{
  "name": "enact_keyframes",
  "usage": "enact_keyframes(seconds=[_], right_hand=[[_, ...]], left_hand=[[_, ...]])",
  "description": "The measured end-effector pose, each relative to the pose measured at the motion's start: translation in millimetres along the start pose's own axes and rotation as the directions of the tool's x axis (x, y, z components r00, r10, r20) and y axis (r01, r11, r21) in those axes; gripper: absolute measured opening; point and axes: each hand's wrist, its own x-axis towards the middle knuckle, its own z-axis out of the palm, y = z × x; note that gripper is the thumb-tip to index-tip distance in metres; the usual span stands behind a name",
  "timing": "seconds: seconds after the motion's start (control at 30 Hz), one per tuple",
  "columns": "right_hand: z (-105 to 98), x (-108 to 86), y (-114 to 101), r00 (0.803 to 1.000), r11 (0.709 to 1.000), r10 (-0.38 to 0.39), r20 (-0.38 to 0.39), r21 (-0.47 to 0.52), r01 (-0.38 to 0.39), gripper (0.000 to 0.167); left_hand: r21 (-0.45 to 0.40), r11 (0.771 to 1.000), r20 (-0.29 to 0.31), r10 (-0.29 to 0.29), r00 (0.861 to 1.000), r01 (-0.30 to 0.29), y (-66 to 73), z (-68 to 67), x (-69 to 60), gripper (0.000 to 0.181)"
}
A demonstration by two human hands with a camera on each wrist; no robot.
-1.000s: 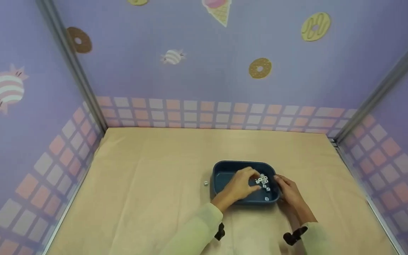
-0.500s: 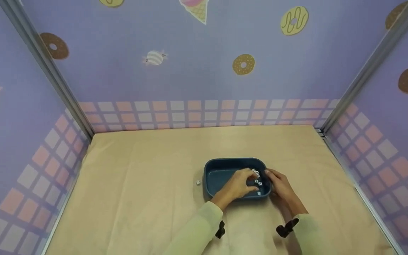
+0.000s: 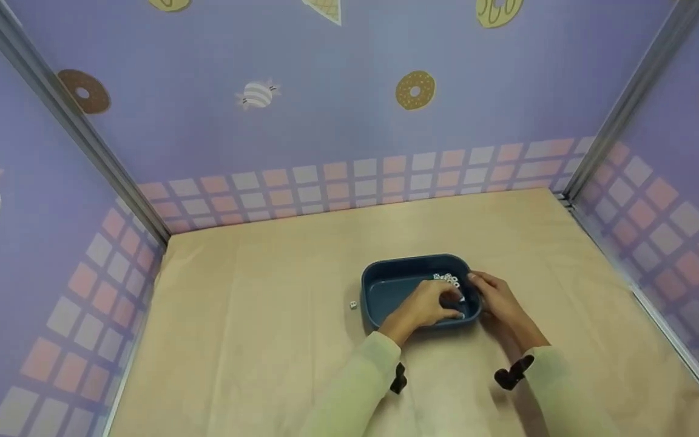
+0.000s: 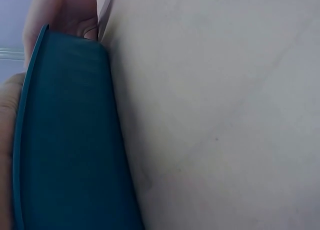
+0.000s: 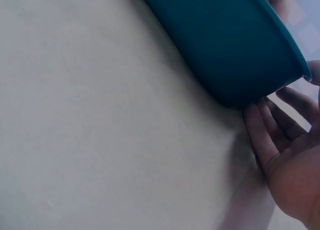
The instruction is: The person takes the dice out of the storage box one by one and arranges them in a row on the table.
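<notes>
As only the head view shows, the left grip (image 3: 427, 302) gapes beside dice (image 3: 447, 279); the right grip (image 3: 497, 297) holds the tray (image 3: 388, 295).

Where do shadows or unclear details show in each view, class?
Head: a soft shadow lies left of the blue container, and the dice inside are too small to read reliably. Left wrist: a dark shadow runs along the container's base. Right wrist: shadow falls on the cloth beside the right hand.

Head camera faces forward, downward; wrist cameras, close, share the tray (image 4: 70, 135).
</notes>
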Motion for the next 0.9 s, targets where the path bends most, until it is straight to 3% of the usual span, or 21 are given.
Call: enact_keyframes(seconds=[0.2, 0.4, 0.6, 0.77, 0.9], right_hand=[[-1, -8.6, 6, 0.999, 0.999, 0.037, 0.020, -0.015, -0.037, 0.068], [-2, -6.5, 4, 0.999, 0.999, 0.035, -0.007, -0.025, -0.035, 0.069], [-4, 0.2, -3, 0.999, 0.999, 0.042, 0.023, -0.029, -0.041, 0.068], [-7, 3.2, -10, 0.998, 0.998, 0.061, 0.033, -0.028, -0.060, 0.064], [-5, 2.8, -9, 0.997, 0.998, 0.064, 0.029, -0.010, -0.064, 0.064]], left_hand=[[-0.022, 0.997, 0.076, -0.073, 0.994, 0.075, 2.8, 7.5, -2.3, 0.027], [-0.074, 0.995, 0.105, -0.065, 0.992, 0.072, 2.6, 9.8, 1.2, 0.027], [-0.120, 0.988, 0.111, -0.079, 0.991, 0.092, -0.1, 8.1, 4.7, 0.025], [-0.083, 0.995, 0.104, -0.049, 0.993, 0.058, -0.8, 6.8, 9.2, 0.021], [-0.018, 1.000, 0.118, 0.019, 0.993, -0.017, -2.5, 7.5, 12.3, 0.020]])
